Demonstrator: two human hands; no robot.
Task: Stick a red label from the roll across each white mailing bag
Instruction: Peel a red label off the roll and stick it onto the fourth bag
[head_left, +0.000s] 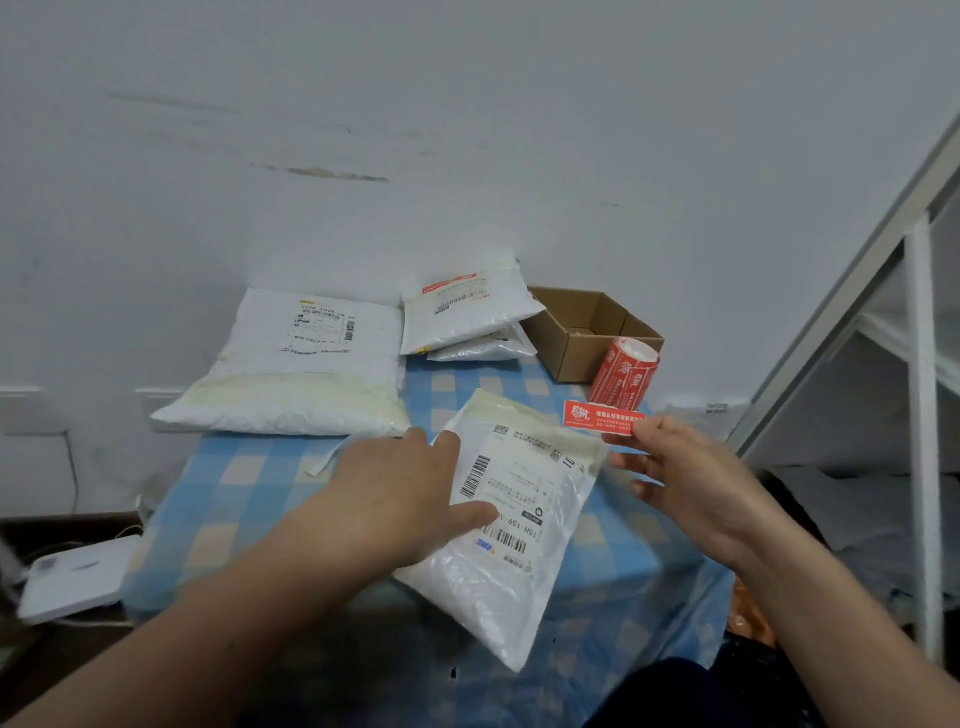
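On the left side of the table (249, 483), with its blue check cloth, a big bag (291, 374) lies flat, and I can see nothing red stuck on it. Next comes the left hand (405, 493), fingers spread out flat, pressing down on the near bag (519, 561) so it cannot slide. This white bag lies tilted at the front of the table. It has a paper with bar codes on top and nothing red yet. Behind it, by the wall, the small bags (467, 317) sit in a pile, and the top one already has a red strip (449, 283). Right of them is a brown box (587, 343), and the roll (626, 379) stands just beside it. The right hand (691, 478) pinches one red label (602, 417) by its end, up by the near bag's top corner. So this looks like sticking time. The next move needs the label brought down across the bag, kept straight, then rubbed flat.
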